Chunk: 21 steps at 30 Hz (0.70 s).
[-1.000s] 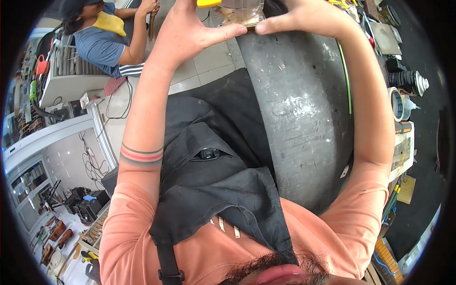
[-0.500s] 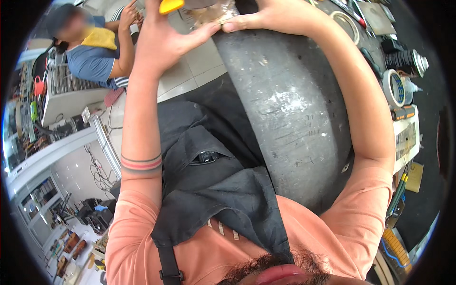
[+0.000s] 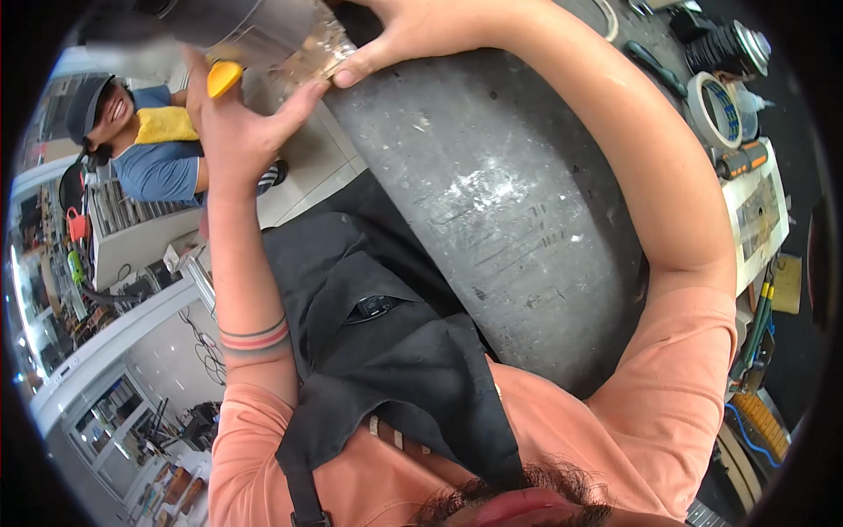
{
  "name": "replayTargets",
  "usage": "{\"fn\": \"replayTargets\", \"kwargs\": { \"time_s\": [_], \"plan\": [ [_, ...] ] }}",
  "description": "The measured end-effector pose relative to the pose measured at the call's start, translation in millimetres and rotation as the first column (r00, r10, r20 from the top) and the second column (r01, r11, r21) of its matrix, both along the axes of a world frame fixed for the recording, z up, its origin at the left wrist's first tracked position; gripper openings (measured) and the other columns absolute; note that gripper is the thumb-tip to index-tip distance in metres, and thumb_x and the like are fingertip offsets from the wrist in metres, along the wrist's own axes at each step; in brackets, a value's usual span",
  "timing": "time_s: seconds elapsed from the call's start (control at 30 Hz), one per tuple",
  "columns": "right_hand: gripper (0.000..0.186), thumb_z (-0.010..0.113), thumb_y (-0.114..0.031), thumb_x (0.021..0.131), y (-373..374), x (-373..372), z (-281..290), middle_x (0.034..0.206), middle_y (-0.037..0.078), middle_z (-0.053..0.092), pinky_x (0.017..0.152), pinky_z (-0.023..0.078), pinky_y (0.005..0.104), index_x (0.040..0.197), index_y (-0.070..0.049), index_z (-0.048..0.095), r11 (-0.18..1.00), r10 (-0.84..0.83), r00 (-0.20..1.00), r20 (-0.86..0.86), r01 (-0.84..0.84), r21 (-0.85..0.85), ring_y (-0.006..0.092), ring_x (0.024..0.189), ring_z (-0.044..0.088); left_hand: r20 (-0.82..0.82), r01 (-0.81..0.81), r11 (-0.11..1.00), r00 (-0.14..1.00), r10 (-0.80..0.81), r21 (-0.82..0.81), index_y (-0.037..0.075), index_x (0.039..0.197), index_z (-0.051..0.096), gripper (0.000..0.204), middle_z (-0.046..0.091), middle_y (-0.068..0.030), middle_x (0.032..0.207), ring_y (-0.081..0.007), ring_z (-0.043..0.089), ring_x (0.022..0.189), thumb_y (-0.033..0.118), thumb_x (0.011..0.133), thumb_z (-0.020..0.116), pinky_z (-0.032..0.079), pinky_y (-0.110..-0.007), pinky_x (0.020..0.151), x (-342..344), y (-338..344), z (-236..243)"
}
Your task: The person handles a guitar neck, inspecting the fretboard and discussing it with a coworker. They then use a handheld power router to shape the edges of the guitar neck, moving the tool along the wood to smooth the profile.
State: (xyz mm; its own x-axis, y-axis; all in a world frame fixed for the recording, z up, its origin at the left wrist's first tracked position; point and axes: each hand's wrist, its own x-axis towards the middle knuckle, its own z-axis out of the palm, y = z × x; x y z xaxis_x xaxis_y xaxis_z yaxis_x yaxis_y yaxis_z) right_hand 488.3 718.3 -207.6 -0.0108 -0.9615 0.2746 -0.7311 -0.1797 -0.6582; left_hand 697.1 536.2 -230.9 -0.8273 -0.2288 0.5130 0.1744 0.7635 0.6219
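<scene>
My left hand [image 3: 237, 132] is raised at the upper left, its thumb stretched toward the right. My right hand [image 3: 399, 35] reaches in from the other side at the top edge. The thumb tips almost meet at the lower edge of a shiny, see-through brownish piece [image 3: 318, 60]. What the thumbs grip there is too small to make out, and most fingers are hidden or cut off. A rounded yellow part [image 3: 225, 79] shows at my left hand. Just above looms a blurred dark grey machine-like shape [image 3: 255, 26].
A worn grey work surface [image 3: 492, 211] lies between my arms. At right are a tape roll [image 3: 716, 110], an orange-black tool handle [image 3: 742, 162], a dark ribbed cylinder [image 3: 724, 51] and green-handled pliers [image 3: 757, 325]. A person [image 3: 158, 162] in a blue shirt stands at left, near a white cabinet [image 3: 140, 228].
The view has shifted, so my hands and the work surface appear farther left. The dark machine-like shape now shows above my left hand. The other person's head has turned.
</scene>
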Motion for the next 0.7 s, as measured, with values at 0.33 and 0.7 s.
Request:
{"fn": "replayTargets", "kwargs": {
  "time_s": [0.33,0.7],
  "plan": [
    [0.11,0.095,-0.043,0.082,-4.8,18.1,9.2,0.167,0.02,0.041,0.129,0.032,0.0446,0.166,-0.002,0.036,0.989,-0.089,0.995,0.041,0.084,0.123,0.0325,0.157,0.038,-0.15,0.098,0.995,0.984,-0.093,0.028,0.01,0.175,-0.009,0.144,0.041,-0.026,0.168,-0.0358,0.046,0.154,0.021,0.076,0.096,0.043,-0.045,0.123,-5.7,-4.1,-3.9],
    [0.112,0.092,-0.033,0.088,-4.8,32.7,-1.6,0.175,0.021,0.031,0.133,0.025,0.0463,0.171,-0.003,0.023,0.968,-0.182,0.983,0.037,0.172,0.184,0.0329,0.163,0.029,-0.264,0.151,0.987,0.951,-0.159,-0.049,0.005,0.175,-0.003,0.134,0.056,-0.0243,0.154,-0.0458,0.056,0.132,0.026,0.08,0.089,0.048,-0.049,0.116,-5.8,-15.7,-10.4]
  ]
}}
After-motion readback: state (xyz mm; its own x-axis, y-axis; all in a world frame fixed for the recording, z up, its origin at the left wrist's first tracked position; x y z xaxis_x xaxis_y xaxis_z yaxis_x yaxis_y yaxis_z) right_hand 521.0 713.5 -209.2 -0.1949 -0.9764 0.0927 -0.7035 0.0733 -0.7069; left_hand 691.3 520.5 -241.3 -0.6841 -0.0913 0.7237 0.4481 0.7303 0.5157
